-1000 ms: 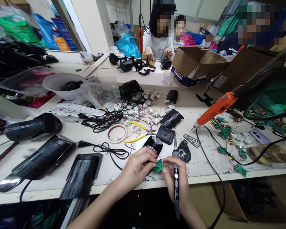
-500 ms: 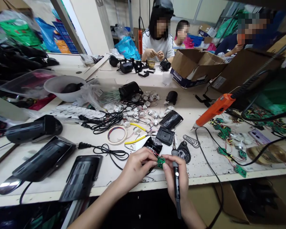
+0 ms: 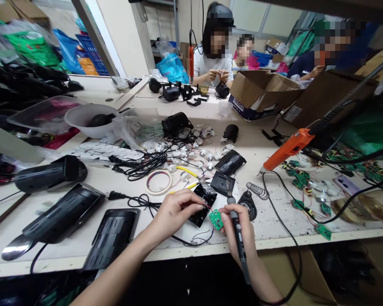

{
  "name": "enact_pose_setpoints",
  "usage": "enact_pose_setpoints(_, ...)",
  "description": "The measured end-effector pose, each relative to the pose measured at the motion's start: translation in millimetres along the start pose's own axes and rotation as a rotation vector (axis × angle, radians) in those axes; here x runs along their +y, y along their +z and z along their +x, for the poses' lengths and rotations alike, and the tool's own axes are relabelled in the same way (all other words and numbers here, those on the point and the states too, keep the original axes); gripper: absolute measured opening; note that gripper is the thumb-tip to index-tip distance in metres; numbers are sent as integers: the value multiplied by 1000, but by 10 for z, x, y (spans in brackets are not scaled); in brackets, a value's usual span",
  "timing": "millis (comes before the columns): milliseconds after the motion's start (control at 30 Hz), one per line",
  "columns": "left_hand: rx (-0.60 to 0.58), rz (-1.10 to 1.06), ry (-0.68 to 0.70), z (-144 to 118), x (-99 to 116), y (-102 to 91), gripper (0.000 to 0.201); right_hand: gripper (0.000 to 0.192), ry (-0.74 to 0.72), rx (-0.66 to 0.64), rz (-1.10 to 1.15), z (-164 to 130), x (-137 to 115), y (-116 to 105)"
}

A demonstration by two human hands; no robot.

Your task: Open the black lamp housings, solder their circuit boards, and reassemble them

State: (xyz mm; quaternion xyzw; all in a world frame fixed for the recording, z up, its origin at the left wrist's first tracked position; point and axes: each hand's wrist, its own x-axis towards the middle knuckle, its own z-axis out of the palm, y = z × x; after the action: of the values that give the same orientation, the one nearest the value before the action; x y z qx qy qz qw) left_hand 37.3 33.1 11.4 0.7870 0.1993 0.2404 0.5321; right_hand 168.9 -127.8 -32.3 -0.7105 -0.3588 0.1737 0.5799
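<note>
The white workbench is long and crowded, and other people sit at its far end with their own parts. On the near left side lie several black housings, finished on the outside as far as one can see, and an open black shell lies just in front of the person, between the two hands. An orange glue gun rests to the right, and near it many small green boards are scattered, so I judge that a good number of pieces are not yet assembled. The left hand has its fingertips pinched together on thin wires at the edge of the open shell. The right hand is closed around a soldering iron, held like a pen with the tip up, and its fingertips also touch a small green circuit board (it hangs on red wires just beside the shell, above the bench edge). The board is not seated inside the shell, so this unit seems to be in the middle of the wiring step, with closing not yet done.
</note>
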Motion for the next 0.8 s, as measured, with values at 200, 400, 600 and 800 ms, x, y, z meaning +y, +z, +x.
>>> enact_pose_setpoints(200, -89, 50, 110, -32, -26, 89, 9, 18, 12, -80, 9, 54, -42, -20)
enact_pose_setpoints(400, -140, 76, 114, -48, 4, 75, 9, 15, -48, -120, 24, 140, -5, 17)
enact_pose_setpoints(600, -215, 52, -11, -71, 48, 36, 10, 17, -47, -118, 94, 144, 77, 120)
enact_pose_setpoints(800, -210, -30, -139, -67, -28, 47, 7, 16, -33, -139, 113, 140, 144, 133)
